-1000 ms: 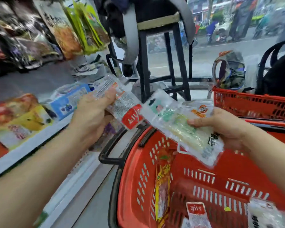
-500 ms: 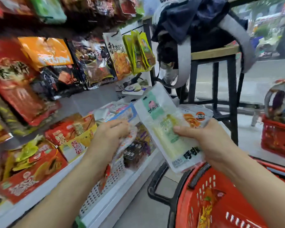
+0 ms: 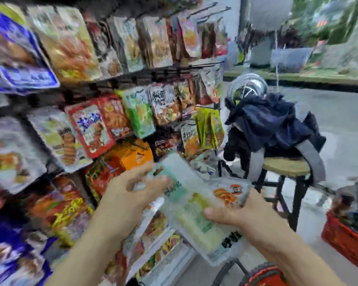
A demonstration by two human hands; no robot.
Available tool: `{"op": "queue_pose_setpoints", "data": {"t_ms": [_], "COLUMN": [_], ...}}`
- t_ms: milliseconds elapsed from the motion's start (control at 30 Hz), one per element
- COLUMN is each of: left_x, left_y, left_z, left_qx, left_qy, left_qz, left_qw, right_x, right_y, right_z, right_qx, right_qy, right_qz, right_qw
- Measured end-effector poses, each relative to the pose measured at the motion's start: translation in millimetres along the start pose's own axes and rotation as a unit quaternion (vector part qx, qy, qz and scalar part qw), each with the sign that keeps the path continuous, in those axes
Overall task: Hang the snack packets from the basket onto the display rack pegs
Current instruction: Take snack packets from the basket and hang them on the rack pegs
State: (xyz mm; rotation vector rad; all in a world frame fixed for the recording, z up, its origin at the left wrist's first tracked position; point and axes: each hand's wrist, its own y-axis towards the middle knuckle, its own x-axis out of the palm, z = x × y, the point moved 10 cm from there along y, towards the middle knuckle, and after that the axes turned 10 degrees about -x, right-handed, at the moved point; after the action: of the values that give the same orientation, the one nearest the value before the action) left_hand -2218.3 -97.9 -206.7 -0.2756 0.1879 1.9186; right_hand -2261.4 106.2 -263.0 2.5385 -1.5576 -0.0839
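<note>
Right hand [image 3: 242,215] clamped on two snack packets: thumb on top of clear green-label packet [image 3: 194,219], orange-print packet [image 3: 227,193] tucked behind it. Both in the air before display rack [image 3: 163,74], not on pegs, above red basket [image 3: 265,273] rim. Left hand [image 3: 128,195] at green-label packet's upper end — heavy blur, cannot tell if pinching. Stool [image 3: 285,167] with dark backpack [image 3: 273,124] beside rack's right end.

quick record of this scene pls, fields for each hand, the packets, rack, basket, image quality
right hand: grips green packet, thumb on its face
second packet: orange-logo packet behind the green one, in the same hand
left hand: at the green packet's top end; grip too blurred to tell
rack: rows of hanging packets, left of the hands
basket: red, at bottom edge
image: heavy motion blur
</note>
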Motion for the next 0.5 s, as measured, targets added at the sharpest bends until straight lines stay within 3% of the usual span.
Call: {"op": "queue_pose_setpoints", "data": {"t_ms": [100,300,500], "left_x": [-42.3,-113.2,-192.1], "left_y": [-33.4,-119.7,-186.9], "left_z": [65.1,171.7,232.2], "left_qx": [-0.001,0.027,0.060], "left_qy": [-0.007,0.022,0.132], "left_qz": [0.047,0.102,0.134], "left_qw": [0.999,0.994,0.980], "right_x": [24.6,58.7,128.7], "right_y": [-6.9,-28.5,-23.0], "right_z": [-59.8,-163.2,-309.0], "right_qx": [0.054,0.082,-0.146], "right_qy": [-0.013,-0.059,-0.067], "right_qz": [-0.050,-0.055,-0.061], "right_qw": [0.997,0.993,0.985]}}
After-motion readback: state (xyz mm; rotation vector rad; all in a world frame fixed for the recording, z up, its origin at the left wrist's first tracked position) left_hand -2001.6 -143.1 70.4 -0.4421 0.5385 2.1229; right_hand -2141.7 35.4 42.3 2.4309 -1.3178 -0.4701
